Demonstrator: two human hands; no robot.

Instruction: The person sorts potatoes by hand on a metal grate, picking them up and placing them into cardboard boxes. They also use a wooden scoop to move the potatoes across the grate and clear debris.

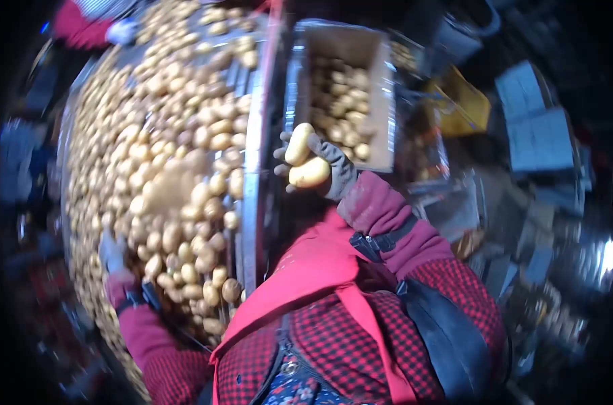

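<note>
My right hand [336, 169], in a grey glove, holds two pale potatoes, an elongated one [298, 144] and a rounder one [310, 173]. It is beside the near end of a cardboard box [384, 108] partly filled with potatoes [347, 101]. Far to the left, my gloved left hand [113, 253] reaches among the many loose potatoes [185, 253] spread over a large sorting table. Motion smears its fingers, so their grip cannot be made out.
A metal rail [252, 155] edges the table on the box side. Across the table, another person's gloved hand [122, 32] hovers near the potatoes. A yellow container [465, 101] stands right of the box, with stacked pale cartons [536, 128] farther right.
</note>
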